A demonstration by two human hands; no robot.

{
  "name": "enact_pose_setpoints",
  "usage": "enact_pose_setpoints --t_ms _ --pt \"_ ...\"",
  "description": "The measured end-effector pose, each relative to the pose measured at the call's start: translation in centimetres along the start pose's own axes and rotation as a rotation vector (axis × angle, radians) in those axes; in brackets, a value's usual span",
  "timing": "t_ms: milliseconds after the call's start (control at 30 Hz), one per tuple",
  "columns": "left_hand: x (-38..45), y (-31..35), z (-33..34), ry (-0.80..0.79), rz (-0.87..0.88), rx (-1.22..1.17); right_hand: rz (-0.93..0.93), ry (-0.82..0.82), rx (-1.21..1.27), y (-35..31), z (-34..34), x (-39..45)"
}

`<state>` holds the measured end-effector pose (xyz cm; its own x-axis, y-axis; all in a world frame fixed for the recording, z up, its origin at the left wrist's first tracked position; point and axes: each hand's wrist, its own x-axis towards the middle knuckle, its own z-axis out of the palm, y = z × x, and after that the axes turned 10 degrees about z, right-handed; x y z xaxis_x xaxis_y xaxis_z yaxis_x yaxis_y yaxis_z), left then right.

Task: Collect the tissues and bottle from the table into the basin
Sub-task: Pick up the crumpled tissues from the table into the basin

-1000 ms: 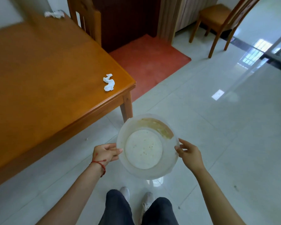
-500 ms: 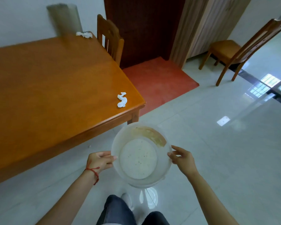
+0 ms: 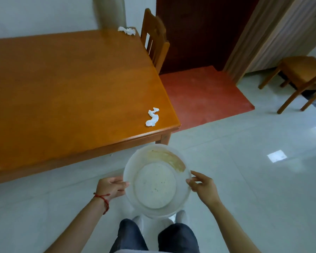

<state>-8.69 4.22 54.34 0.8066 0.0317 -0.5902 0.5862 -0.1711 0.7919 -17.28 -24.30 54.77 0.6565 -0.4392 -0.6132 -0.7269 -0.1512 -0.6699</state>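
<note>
Basin (image 3: 157, 181) — gripped at opposite rims by left hand (image 3: 110, 187) and right hand (image 3: 202, 185).

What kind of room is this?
Probably a dining room in a home. There is a big wooden table with a wooden chair pushed up to it, another chair by the wall, and a shiny tiled floor.

Basin held over the floor beside the desk

The left hand (image 3: 111, 187) and right hand (image 3: 202, 187) grip the basin (image 3: 157, 181) by its rim; one tissue (image 3: 152, 117) lies near the desk (image 3: 66, 88) corner.
</note>
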Motion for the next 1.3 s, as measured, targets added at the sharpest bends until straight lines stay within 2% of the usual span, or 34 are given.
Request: enact_pose_setpoints --t_ms 233,500,1133,1300 --pt "-1.9 -0.7 4.2 0.18 -0.047 -0.123 -0.076 -0.14 -0.144 -1.1 -3.2 5.4" --pt "-3.3 -1.1 7.6 0.295 -0.076 -0.292 -0.163 -0.245 -0.286 -3.7 -5.8 9.0" --pt "-0.9 -0.9 8.2 0.303 -0.033 -0.281 -0.186 -0.264 -0.333 -6.3 -5.0 12.7" --pt "-0.5 -0.5 9.3 0.354 -0.038 -0.308 -0.188 -0.337 -0.365 -7.4 -5.7 14.8"
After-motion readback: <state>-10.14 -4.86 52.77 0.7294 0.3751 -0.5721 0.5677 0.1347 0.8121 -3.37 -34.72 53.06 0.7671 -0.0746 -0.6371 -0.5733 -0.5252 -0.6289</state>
